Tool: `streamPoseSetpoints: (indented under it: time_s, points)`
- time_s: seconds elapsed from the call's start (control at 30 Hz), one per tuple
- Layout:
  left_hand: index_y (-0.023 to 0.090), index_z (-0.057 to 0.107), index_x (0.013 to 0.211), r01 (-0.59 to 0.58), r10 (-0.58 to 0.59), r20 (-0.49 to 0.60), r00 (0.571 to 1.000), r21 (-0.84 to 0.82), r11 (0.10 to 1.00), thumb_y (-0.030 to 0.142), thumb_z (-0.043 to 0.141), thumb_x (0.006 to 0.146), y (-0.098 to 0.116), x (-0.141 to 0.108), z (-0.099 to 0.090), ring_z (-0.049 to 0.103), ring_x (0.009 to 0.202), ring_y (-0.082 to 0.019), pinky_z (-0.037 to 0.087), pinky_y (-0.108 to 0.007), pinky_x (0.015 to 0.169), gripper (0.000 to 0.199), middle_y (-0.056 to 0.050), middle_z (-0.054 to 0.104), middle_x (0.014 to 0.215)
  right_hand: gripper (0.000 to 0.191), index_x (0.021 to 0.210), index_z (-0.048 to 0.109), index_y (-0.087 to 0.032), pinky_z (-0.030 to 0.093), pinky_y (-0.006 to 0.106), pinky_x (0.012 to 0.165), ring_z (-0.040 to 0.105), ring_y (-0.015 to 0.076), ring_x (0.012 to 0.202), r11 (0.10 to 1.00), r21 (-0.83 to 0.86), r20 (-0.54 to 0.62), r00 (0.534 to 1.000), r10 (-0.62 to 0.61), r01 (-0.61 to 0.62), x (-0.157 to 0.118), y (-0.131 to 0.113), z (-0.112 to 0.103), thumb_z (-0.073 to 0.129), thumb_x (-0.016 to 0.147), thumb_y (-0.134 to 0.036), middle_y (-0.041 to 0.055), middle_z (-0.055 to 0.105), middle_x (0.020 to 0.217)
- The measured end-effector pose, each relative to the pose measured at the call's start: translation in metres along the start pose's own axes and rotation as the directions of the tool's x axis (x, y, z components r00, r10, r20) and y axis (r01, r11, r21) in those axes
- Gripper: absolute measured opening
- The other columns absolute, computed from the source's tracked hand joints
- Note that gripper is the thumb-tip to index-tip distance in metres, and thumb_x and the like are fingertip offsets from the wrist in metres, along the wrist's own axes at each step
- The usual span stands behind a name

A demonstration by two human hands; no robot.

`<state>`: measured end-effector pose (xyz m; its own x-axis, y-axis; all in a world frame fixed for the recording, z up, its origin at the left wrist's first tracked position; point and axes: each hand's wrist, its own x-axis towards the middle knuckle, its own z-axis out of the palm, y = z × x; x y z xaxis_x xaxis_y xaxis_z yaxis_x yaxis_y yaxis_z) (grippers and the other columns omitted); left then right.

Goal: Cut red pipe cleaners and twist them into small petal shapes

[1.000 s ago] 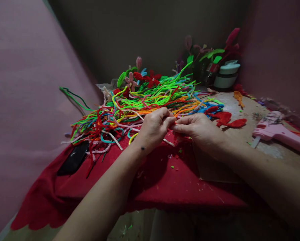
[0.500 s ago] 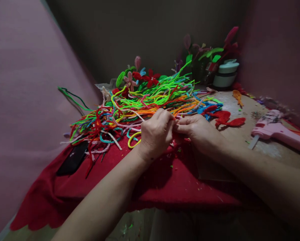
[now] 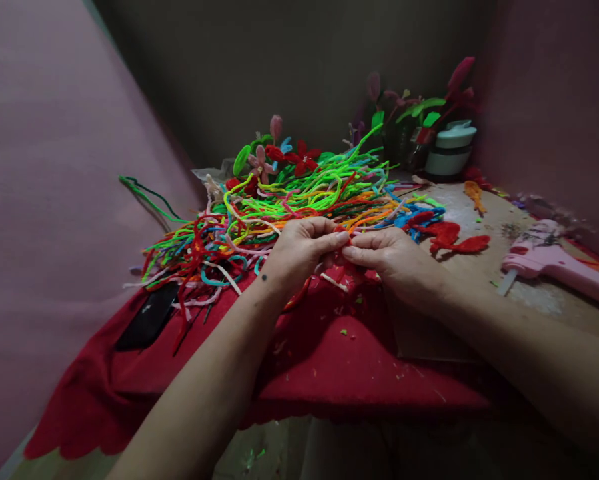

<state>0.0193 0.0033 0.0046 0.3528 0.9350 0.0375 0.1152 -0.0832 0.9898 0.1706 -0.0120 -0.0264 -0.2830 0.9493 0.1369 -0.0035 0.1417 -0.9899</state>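
Red piece (image 3: 339,229) sits pinched between left hand (image 3: 303,253) and right hand (image 3: 397,259) fingertips, left just unrolled, so grip looks reset; red strand (image 3: 298,297) now shows at their seven o'clock.

Tangled fuzzy stems (image 3: 304,197) bar the way from nine to one o'clock. A pink glue gun (image 3: 549,260) blocks three o'clock; at six, red cloth (image 3: 339,367) leaves room.

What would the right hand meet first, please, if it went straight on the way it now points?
Most likely the left hand, which lies just ahead of the right hand's fingertips; exact depth is unclear.
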Motion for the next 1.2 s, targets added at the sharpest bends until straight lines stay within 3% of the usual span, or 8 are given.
streamPoseSetpoints:
  time_s: [0.33,0.6,0.83,0.97,1.07,1.2]
  points:
    - [0.014,0.054,0.064,-0.055,0.049,-0.059,0.997,-0.107,0.993,0.031,0.072,0.063,-0.0045,0.0026,0.0024,0.034,0.040,-0.003,0.021,-0.019,0.040,0.025,0.007,0.045,0.049,0.024,0.058,0.061,-0.013,0.032,0.024,0.049,0.044,0.0084,0.048,0.983,0.159,-0.005,0.995,0.096,-0.094,0.0040,0.0029,0.0025,0.071,0.064,-0.034,-0.0013,0.054,0.053]
    - [0.012,0.058,0.070,0.027,-0.032,-0.039,0.999,-0.127,0.992,0.034,0.070,0.067,-0.0077,0.0026,0.0037,0.033,0.039,-0.002,0.020,-0.019,0.039,0.025,0.005,0.048,0.050,0.030,0.046,0.050,-0.016,0.024,0.024,0.043,0.034,0.0060,0.039,0.989,0.087,-0.017,0.992,0.124,-0.122,0.0036,0.0015,0.0050,0.064,0.067,-0.032,-0.0040,0.045,0.041]
    - [0.016,0.047,0.058,0.168,-0.171,0.012,0.985,-0.248,0.954,0.032,0.070,0.064,-0.0090,0.0031,0.0034,0.021,0.036,-0.002,0.012,-0.019,0.038,0.029,0.009,0.034,0.043,0.030,0.045,0.046,-0.017,0.022,0.023,0.044,0.030,0.0052,0.040,0.996,0.003,-0.013,0.996,0.088,-0.088,0.0023,-0.0038,0.0076,0.063,0.066,-0.030,-0.0054,0.041,0.041]
    - [0.014,0.058,0.059,0.006,-0.010,-0.111,0.994,-0.038,0.999,0.030,0.067,0.066,-0.0066,0.0026,0.0041,0.030,0.039,-0.004,0.019,-0.020,0.040,0.020,0.006,0.044,0.045,0.025,0.049,0.049,-0.016,0.023,0.023,0.044,0.031,0.0057,0.041,0.995,0.007,-0.041,0.994,0.101,-0.100,0.0012,-0.0021,0.0078,0.062,0.066,-0.031,-0.0059,0.042,0.043]
    - [0.014,0.061,0.059,-0.100,0.125,-0.205,0.971,0.128,0.987,0.028,0.066,0.068,-0.0052,0.0021,0.0077,0.035,0.043,-0.005,0.026,-0.020,0.044,0.017,0.005,0.047,0.046,0.024,0.051,0.051,-0.016,0.026,0.024,0.046,0.035,0.0070,0.044,0.998,0.007,-0.060,0.996,0.068,-0.067,0.0008,0.0011,0.0068,0.061,0.068,-0.031,-0.0049,0.045,0.046]
    - [0.014,0.062,0.058,-0.164,0.250,-0.247,0.936,0.321,0.933,0.027,0.065,0.068,-0.0074,0.0034,0.0098,0.040,0.050,-0.007,0.030,-0.021,0.048,0.017,0.004,0.051,0.050,0.025,0.049,0.050,-0.016,0.026,0.026,0.048,0.037,0.0080,0.045,0.998,0.017,-0.062,0.996,0.067,-0.066,0.0006,0.0035,0.0050,0.061,0.068,-0.029,-0.0036,0.046,0.047]
